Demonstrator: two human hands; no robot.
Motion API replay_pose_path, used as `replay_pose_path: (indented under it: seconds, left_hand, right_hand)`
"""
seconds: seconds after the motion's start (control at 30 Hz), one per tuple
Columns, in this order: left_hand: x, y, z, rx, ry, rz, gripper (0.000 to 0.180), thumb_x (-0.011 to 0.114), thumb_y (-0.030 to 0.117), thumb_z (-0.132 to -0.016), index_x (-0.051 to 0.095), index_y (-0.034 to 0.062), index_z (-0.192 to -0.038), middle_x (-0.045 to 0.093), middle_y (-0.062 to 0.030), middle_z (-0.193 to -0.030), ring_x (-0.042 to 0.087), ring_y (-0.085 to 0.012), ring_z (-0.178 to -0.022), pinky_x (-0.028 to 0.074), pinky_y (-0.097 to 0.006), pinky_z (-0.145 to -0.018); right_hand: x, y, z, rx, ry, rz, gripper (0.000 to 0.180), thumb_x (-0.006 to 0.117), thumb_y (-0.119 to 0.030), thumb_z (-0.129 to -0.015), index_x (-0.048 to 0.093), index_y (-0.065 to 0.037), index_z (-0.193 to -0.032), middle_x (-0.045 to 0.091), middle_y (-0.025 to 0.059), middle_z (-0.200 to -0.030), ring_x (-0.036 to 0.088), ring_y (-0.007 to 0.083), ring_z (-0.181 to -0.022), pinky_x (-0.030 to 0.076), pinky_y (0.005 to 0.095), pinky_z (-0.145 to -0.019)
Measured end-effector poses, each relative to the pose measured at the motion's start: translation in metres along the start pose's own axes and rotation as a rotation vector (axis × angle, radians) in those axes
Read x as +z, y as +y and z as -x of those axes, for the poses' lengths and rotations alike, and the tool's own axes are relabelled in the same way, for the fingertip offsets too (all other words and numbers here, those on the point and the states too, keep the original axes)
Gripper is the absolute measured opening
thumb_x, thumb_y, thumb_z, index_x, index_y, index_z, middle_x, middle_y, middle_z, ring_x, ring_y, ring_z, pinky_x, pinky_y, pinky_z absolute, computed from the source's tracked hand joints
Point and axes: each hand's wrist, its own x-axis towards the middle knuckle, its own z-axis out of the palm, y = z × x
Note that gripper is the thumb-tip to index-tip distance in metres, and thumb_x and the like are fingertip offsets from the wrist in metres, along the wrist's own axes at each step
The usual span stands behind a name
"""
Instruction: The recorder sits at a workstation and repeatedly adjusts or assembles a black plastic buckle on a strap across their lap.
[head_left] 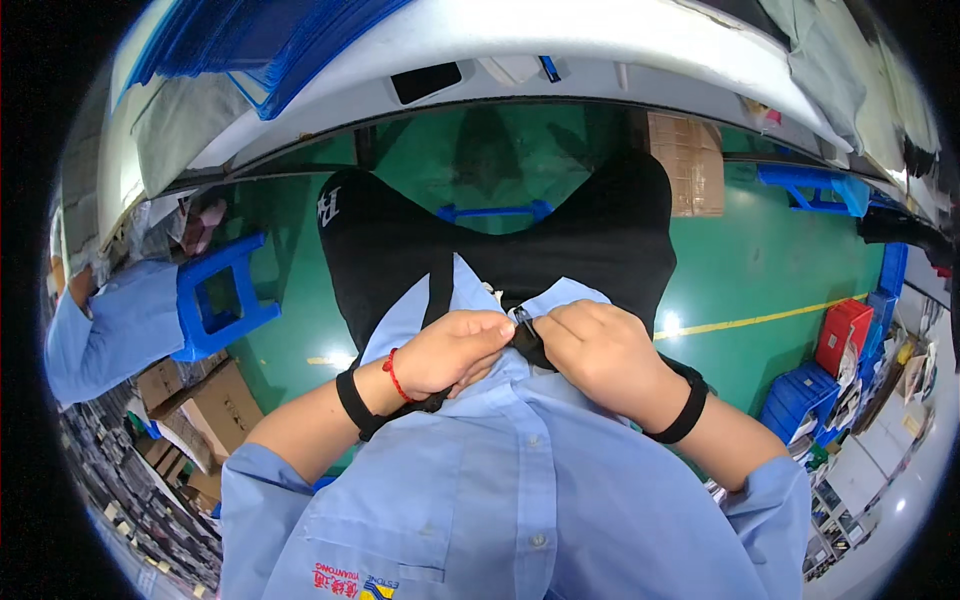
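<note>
Close in front of my shirt (480, 440), both hands meet above my lap. My left hand (452, 352) is closed in a pinch, with thumb and fingertips at the edge of a small glossy black object (525, 330). Around the other side of that object, my right hand (595, 352) curls its fingers, knuckles up. The object's exact kind cannot be made out, and the fingers cover part of it. Black bands circle both wrists, and a red cord is on the left one. Black trousers (390, 230) lie under the hands.
A white table (560, 35) stands ahead, holding a black phone (427, 82) and a stack of blue sheets (260, 40). At left are a blue stool (192, 310) and an opened carton (225, 405). Rightward stand a cardboard box (690, 165), a red bin (843, 335) and blue bins (798, 395).
</note>
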Motion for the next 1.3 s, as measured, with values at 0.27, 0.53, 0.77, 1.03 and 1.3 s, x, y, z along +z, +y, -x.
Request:
replay_pose_path:
  seconds: [0.27,0.53,0.77,1.03,1.3]
  left_hand:
    - [0.008,0.007,-0.002,0.055,-0.072,-0.122,0.037,0.054,0.025,-0.097,0.048,0.0043,-0.127,0.044,0.0064,-0.060,0.035,-0.0013,-0.044,0.028,-0.019,-0.040]
    - [0.008,0.005,-0.003,-0.015,-0.066,-0.163,0.018,0.054,0.022,-0.097,0.055,0.0062,-0.105,0.044,0.0068,-0.065,0.036,-0.0007,-0.048,0.029,-0.018,-0.042]
    - [0.009,-0.008,-0.007,0.113,-0.049,-0.136,0.019,0.052,0.016,-0.097,0.056,0.0030,-0.110,0.054,0.0052,-0.079,0.045,-0.0012,-0.068,0.038,-0.017,-0.060]
    - [0.005,-0.010,-0.003,0.101,-0.119,-0.262,0.021,0.057,0.018,-0.095,0.060,0.0007,-0.106,0.058,0.0050,-0.086,0.047,-0.0034,-0.078,0.041,-0.021,-0.071]
    - [0.010,-0.004,0.000,0.108,-0.061,-0.540,0.015,0.059,0.017,-0.093,0.061,0.0017,-0.094,0.056,0.0041,-0.077,0.047,-0.0035,-0.072,0.041,-0.021,-0.068]
  right_hand:
    - [0.004,-0.008,0.012,0.298,0.118,-0.411,0.022,0.067,-0.001,-0.074,0.063,-0.001,-0.095,0.063,0.0112,-0.083,0.063,0.0267,-0.071,0.052,0.0344,-0.061]
    - [-0.003,0.001,0.017,0.037,0.057,-0.312,0.024,0.064,0.002,-0.074,0.063,-0.002,-0.098,0.062,0.0084,-0.084,0.062,0.0232,-0.071,0.051,0.0312,-0.059]
    - [-0.004,0.005,0.011,0.043,-0.019,-0.315,0.021,0.063,-0.004,-0.077,0.061,-0.002,-0.097,0.058,0.0073,-0.082,0.060,0.0222,-0.072,0.051,0.0326,-0.060]
    - [-0.010,0.006,0.001,0.352,-0.228,-0.757,0.010,0.061,-0.007,-0.082,0.062,-0.003,-0.091,0.057,0.0104,-0.075,0.058,0.0221,-0.067,0.045,0.0304,-0.057]
    - [-0.005,0.007,0.004,0.787,-0.468,-1.151,0.012,0.059,-0.011,-0.087,0.061,0.000,-0.089,0.058,0.0006,-0.070,0.052,0.0068,-0.061,0.043,0.0245,-0.056]
